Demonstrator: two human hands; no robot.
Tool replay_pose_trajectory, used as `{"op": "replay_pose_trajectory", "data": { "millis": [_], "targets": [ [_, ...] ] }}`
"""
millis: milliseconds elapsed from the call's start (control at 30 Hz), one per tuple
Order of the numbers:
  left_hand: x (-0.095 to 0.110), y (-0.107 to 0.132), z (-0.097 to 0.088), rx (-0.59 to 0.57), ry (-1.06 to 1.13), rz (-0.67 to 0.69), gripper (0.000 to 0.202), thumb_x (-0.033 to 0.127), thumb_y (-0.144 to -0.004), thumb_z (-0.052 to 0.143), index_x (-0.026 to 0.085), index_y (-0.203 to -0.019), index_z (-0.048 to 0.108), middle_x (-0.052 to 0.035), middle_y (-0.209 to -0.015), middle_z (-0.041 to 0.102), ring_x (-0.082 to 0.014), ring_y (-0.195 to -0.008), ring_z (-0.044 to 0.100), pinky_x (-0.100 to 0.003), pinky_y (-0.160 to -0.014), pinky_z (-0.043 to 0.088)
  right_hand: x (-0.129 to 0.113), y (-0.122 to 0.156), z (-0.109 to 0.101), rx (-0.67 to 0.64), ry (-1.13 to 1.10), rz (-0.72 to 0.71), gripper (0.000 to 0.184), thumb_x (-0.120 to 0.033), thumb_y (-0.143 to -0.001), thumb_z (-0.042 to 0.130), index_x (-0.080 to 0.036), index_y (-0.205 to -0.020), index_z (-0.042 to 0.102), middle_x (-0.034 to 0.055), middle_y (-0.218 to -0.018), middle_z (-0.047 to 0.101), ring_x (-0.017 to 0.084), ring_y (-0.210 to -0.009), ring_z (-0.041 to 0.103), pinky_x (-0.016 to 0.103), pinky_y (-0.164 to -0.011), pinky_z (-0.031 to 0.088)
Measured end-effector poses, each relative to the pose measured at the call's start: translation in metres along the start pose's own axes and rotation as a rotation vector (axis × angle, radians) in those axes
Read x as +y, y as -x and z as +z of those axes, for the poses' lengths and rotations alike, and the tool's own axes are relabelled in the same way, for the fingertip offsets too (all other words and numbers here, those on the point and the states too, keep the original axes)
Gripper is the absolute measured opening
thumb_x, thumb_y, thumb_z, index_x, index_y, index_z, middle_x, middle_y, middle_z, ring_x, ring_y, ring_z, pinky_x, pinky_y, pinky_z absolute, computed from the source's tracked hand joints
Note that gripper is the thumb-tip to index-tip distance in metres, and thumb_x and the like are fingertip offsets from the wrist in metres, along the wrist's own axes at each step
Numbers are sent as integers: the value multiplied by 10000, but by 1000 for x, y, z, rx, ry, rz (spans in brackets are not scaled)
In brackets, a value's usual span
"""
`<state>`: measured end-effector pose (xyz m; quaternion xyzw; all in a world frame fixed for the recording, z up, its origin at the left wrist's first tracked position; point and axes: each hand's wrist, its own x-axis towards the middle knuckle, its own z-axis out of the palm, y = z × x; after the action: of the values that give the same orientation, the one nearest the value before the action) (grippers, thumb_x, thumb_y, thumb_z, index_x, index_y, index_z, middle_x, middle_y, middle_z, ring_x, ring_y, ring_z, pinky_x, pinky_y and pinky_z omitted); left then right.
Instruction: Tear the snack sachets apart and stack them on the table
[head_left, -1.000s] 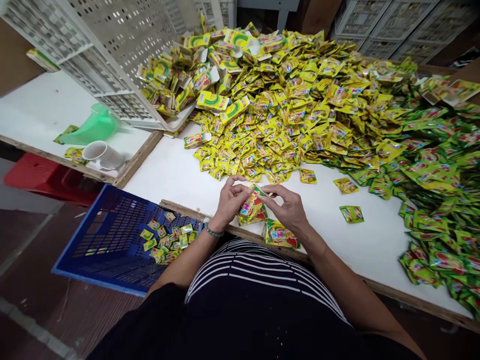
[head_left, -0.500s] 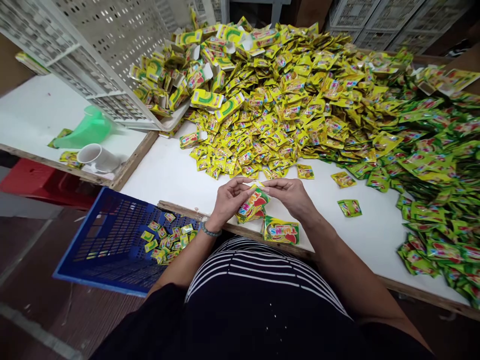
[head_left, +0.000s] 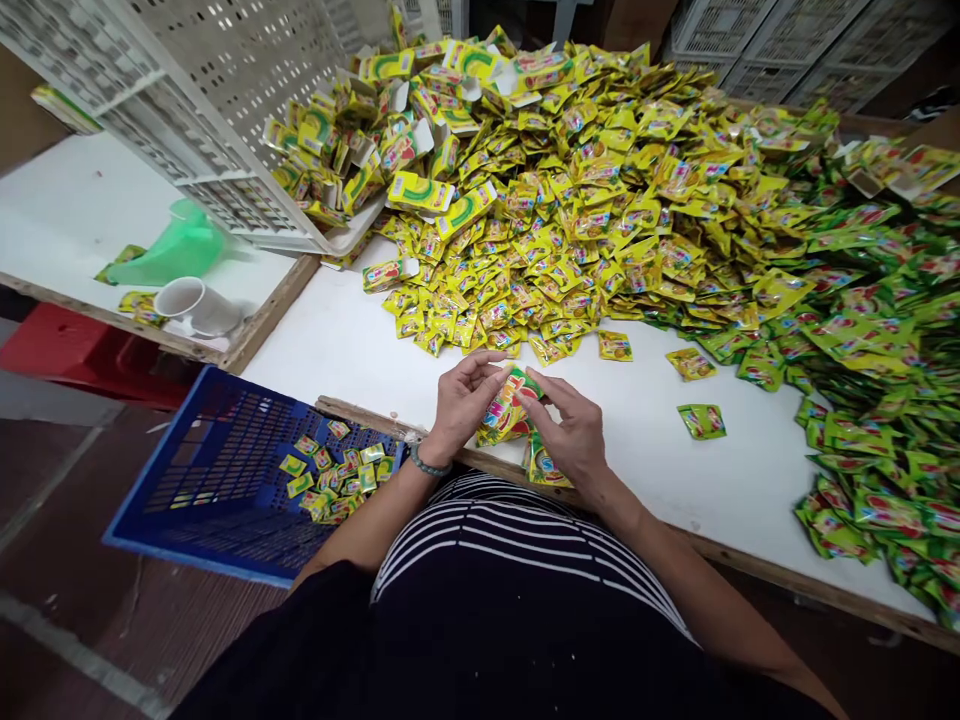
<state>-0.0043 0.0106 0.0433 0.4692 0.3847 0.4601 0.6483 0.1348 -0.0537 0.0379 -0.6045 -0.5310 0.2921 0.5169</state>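
My left hand (head_left: 459, 400) and my right hand (head_left: 570, 425) meet over the near edge of the white table (head_left: 352, 340). Together they pinch a green and yellow pouch (head_left: 504, 408) with red lettering, its top edge between their fingertips. A second such pouch (head_left: 541, 466) lies on the table edge, half hidden under my right hand. A big heap of small yellow sachets (head_left: 570, 200) covers the table beyond my hands. Green sachets (head_left: 885, 350) are piled at the right.
A blue crate (head_left: 225, 480) with several small packets stands low at my left. A tilted white crate (head_left: 225, 100) spills yellow boxes at the back left. A green scoop (head_left: 176, 250) and a white cup (head_left: 191, 305) lie on the left table. Loose sachets (head_left: 701, 420) dot the table's right.
My right hand has dropped lower and now covers more of the pouch lying on the table edge. Both hands keep hold of the pouch between them.
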Motion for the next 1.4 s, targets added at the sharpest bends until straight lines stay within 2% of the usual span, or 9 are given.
{"op": "replay_pose_trajectory", "data": {
  "millis": [267,467,667,767,867,933,1100,1300,1400],
  "targets": [
    [-8,-14,-17,-233,-299,-24,414,416,-744,735,173,-1070,656,-18,-719,696,-124,-624,610,-222,-600,454,22,-17,-8,-76,18,-28,252,-417,-855,599,-238,-927,762,59,-980,756,210,-942,679,394,-902,531],
    [-27,-16,-14,-482,-805,114,219,313,-792,657,250,-982,746,-56,-932,756,-218,-844,682,-288,-756,476,97,-64,-66,287,372,180,418,-431,-868,475,-153,-1073,710,149,-1120,705,262,-1037,636,453,-945,482],
    [-31,-17,-21,-595,-965,189,303,332,-824,633,243,-1101,715,-87,-1054,736,-253,-976,667,-319,-850,476,160,-85,-97,119,726,276,387,-400,-803,502,-209,-1053,727,128,-1243,639,305,-1195,529,516,-1051,376],
    [-16,-38,-46,-379,-1000,222,359,297,-833,607,226,-1179,669,-107,-1162,697,-271,-1035,642,-374,-910,475,159,-69,-96,22,736,241,432,-419,-781,482,-180,-1051,719,154,-1163,659,323,-1115,567,503,-1024,400],
    [13,-81,-87,130,-1157,188,387,169,-832,532,213,-1199,644,-118,-1222,659,-293,-1090,609,-434,-965,449,151,-54,-91,5,777,267,593,-526,-755,482,-161,-1193,644,187,-1240,606,371,-1161,528,536,-1008,397],
    [34,-115,-116,330,-1302,147,504,93,-805,497,172,-1298,571,-142,-1334,582,-301,-1209,541,-430,-1028,404,149,-48,-87,8,778,251,639,-576,-739,468,-146,-1184,627,205,-1250,587,383,-1210,491,550,-1024,376],
    [66,-174,-163,160,-1517,-44,656,127,-723,659,66,-1352,483,-210,-1462,444,-328,-1357,382,-392,-1077,337,152,-47,-81,-16,684,203,475,-619,-694,470,-187,-811,632,197,-1076,639,370,-1127,540,541,-999,390],
    [58,-190,-175,143,-1440,-133,622,426,-575,857,70,-1022,610,-110,-886,669,-277,-1029,564,-306,-850,438,134,-52,-76,54,575,304,538,-549,-688,601,-167,-1066,613,171,-1090,635,288,-931,591,452,-869,468],
    [50,-183,-172,185,-1344,-118,598,436,-448,914,138,-838,573,-32,-730,590,-232,-883,549,-301,-762,431,127,-61,-68,-57,646,221,327,-442,-660,681,-197,-873,644,122,-1030,633,293,-1065,541,444,-954,417]
  ]
}}
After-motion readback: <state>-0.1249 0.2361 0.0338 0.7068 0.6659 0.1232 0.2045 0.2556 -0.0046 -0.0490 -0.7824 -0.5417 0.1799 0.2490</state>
